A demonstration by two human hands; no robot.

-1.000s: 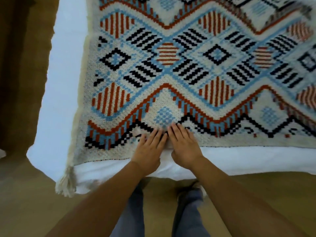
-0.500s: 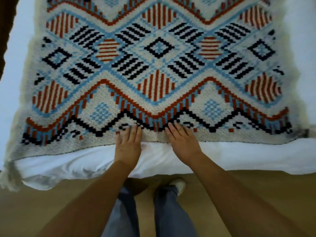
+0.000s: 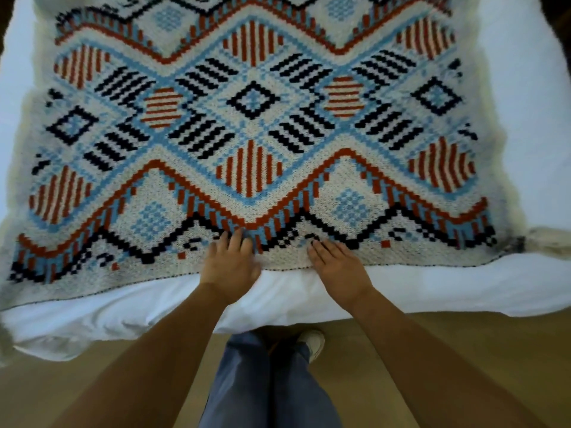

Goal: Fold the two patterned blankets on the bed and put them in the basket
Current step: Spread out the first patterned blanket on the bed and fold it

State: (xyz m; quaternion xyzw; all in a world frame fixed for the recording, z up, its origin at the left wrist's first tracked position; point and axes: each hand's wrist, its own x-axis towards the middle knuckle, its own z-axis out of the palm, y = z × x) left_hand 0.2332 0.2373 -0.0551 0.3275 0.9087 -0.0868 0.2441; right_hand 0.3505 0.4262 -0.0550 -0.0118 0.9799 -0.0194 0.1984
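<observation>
The patterned blanket (image 3: pixel 253 118) is spread flat on the bed (image 3: pixel 432 291), its near hem just inside the mattress edge; smoothing before the first fold is judged the step, so wrinkles should be swept evenly outward; the left hand (image 3: pixel 230 264) and right hand (image 3: pixel 338 267) are pressed on the hem, each grip fully open, fingers straight, nothing held.
</observation>
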